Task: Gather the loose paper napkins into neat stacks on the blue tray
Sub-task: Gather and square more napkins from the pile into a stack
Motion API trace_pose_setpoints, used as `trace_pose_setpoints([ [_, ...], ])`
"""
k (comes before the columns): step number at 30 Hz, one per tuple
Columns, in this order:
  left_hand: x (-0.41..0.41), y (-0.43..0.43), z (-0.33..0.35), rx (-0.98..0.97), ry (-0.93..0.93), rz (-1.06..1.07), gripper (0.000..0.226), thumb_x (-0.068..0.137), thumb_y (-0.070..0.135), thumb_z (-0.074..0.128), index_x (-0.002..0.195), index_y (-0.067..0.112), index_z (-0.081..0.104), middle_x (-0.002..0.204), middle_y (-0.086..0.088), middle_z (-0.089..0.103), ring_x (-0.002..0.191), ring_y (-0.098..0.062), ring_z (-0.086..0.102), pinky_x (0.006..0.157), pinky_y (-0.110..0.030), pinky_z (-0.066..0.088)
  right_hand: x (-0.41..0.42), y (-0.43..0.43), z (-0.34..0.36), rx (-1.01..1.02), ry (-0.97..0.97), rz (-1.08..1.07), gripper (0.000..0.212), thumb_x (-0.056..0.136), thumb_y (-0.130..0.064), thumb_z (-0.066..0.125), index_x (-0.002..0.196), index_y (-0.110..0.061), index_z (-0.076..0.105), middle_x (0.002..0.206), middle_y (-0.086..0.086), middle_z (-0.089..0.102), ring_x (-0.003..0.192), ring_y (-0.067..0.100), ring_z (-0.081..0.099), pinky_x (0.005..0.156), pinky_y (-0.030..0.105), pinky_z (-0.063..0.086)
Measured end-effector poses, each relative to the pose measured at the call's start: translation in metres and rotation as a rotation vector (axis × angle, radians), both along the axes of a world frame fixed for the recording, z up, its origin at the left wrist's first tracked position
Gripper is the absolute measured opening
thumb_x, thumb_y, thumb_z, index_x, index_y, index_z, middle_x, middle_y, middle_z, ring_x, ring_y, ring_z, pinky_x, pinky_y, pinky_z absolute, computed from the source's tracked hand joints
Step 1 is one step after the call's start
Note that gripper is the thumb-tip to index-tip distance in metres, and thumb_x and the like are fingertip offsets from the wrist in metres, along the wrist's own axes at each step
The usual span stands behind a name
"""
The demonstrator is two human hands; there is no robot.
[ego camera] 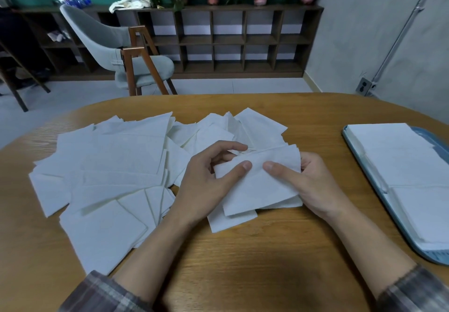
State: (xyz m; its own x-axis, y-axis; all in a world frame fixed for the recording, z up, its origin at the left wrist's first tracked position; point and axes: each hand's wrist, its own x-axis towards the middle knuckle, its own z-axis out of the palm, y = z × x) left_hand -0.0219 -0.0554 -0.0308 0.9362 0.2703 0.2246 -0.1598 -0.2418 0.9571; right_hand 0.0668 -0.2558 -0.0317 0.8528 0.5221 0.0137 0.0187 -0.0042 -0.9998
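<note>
A small bundle of white napkins [257, 185] is held just above the wooden table, in the middle of the view. My left hand [206, 183] grips its left edge, thumb on top and fingers curled behind. My right hand [308, 185] grips its right edge the same way. A wide loose pile of white napkins [109, 166] spreads over the table to the left and behind my hands. At the right edge lies the blue tray [351, 146], with two neat napkin stacks [398, 156] on it, one behind the other.
The oval wooden table [243, 263] has bare wood in front of my hands and between them and the tray. Beyond the table stand a grey chair [116, 44] and a low shelf unit [230, 42] with potted plants.
</note>
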Motion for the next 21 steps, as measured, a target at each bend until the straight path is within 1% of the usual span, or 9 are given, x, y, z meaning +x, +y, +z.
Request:
trace_pose_setpoints([
  [3, -0.001, 0.001, 0.0, 0.054, 0.004, -0.013, 0.02, 0.093, 0.021, 0.08, 0.109, 0.033, 0.077, 0.102, 0.016, 0.075, 0.105, -0.006, 0.069, 0.088, -0.023, 0.053, 0.0, 0.0, 0.001, -0.018, -0.021, 0.001, 0.027, 0.085, -0.026, 0.078, 0.104, -0.007, 0.08, 0.102, 0.008, 0.082, 0.098, 0.026, 0.078, 0.086, 0.04, 0.06],
  [6, 0.001, 0.001, -0.003, 0.104, -0.003, -0.011, 0.019, 0.094, 0.019, 0.08, 0.108, 0.032, 0.077, 0.111, 0.019, 0.075, 0.113, -0.004, 0.067, 0.096, -0.027, 0.053, 0.0, 0.001, 0.001, -0.038, -0.028, -0.026, 0.017, 0.089, -0.017, 0.078, 0.105, -0.01, 0.08, 0.102, 0.006, 0.082, 0.099, 0.026, 0.078, 0.081, 0.033, 0.06],
  [7, 0.002, 0.002, -0.005, 0.107, -0.008, 0.0, 0.019, 0.094, 0.019, 0.08, 0.108, 0.032, 0.076, 0.111, 0.019, 0.075, 0.113, -0.004, 0.067, 0.097, -0.029, 0.053, 0.0, 0.001, 0.002, -0.035, -0.049, -0.022, 0.02, 0.09, -0.015, 0.079, 0.109, -0.013, 0.079, 0.104, 0.005, 0.081, 0.101, 0.027, 0.077, 0.08, 0.03, 0.061],
  [9, 0.003, 0.003, -0.008, 0.117, -0.02, 0.03, 0.02, 0.093, 0.019, 0.08, 0.108, 0.032, 0.076, 0.11, 0.018, 0.076, 0.112, -0.005, 0.068, 0.098, -0.033, 0.055, 0.002, 0.0, 0.003, -0.002, -0.07, 0.022, 0.04, 0.089, -0.012, 0.08, 0.125, -0.027, 0.069, 0.11, 0.008, 0.079, 0.102, 0.026, 0.076, 0.082, 0.033, 0.063],
  [11, 0.003, 0.003, -0.01, 0.151, -0.042, 0.058, 0.021, 0.093, 0.018, 0.08, 0.109, 0.031, 0.075, 0.111, 0.019, 0.075, 0.114, -0.003, 0.068, 0.1, -0.032, 0.054, 0.003, -0.003, 0.005, 0.002, -0.1, 0.074, 0.052, 0.088, -0.011, 0.081, 0.129, -0.038, 0.062, 0.115, 0.007, 0.076, 0.104, 0.022, 0.074, 0.086, 0.035, 0.062],
  [13, 0.003, 0.002, -0.013, 0.232, -0.086, 0.085, 0.023, 0.093, 0.017, 0.079, 0.112, 0.028, 0.075, 0.111, 0.02, 0.074, 0.113, -0.001, 0.067, 0.098, -0.025, 0.052, 0.004, -0.005, 0.005, -0.099, -0.236, 0.104, 0.037, 0.091, -0.009, 0.078, 0.12, -0.03, 0.073, 0.115, -0.005, 0.077, 0.11, 0.011, 0.07, 0.093, 0.026, 0.055],
  [15, 0.004, 0.0, -0.016, 0.382, -0.172, 0.122, 0.026, 0.094, 0.015, 0.079, 0.117, 0.024, 0.074, 0.116, 0.017, 0.071, 0.115, -0.001, 0.064, 0.098, -0.021, 0.05, 0.006, -0.004, 0.002, -0.183, -0.311, 0.098, 0.02, 0.095, -0.005, 0.074, 0.105, -0.019, 0.083, 0.107, -0.011, 0.08, 0.11, 0.002, 0.07, 0.092, 0.012, 0.047],
  [18, 0.005, -0.003, -0.023, 0.618, -0.305, 0.133, 0.03, 0.092, 0.019, 0.082, 0.12, 0.022, 0.072, 0.127, 0.005, 0.057, 0.123, -0.008, 0.056, 0.098, -0.021, 0.048, 0.011, -0.005, 0.0, -0.194, -0.312, -0.075, 0.022, 0.097, -0.003, 0.07, 0.102, -0.02, 0.084, 0.104, -0.018, 0.08, 0.108, -0.007, 0.068, 0.089, 0.005, 0.045],
  [21, 0.004, -0.006, -0.028, 0.74, -0.224, -0.089, 0.026, 0.09, 0.037, 0.083, 0.111, 0.026, 0.074, 0.118, 0.011, 0.057, 0.111, -0.009, 0.057, 0.092, -0.031, 0.05, 0.019, -0.01, -0.002, -0.213, -0.327, -0.21, 0.024, 0.098, -0.006, 0.07, 0.104, -0.026, 0.083, 0.105, -0.029, 0.076, 0.11, -0.014, 0.064, 0.088, 0.001, 0.043],
])
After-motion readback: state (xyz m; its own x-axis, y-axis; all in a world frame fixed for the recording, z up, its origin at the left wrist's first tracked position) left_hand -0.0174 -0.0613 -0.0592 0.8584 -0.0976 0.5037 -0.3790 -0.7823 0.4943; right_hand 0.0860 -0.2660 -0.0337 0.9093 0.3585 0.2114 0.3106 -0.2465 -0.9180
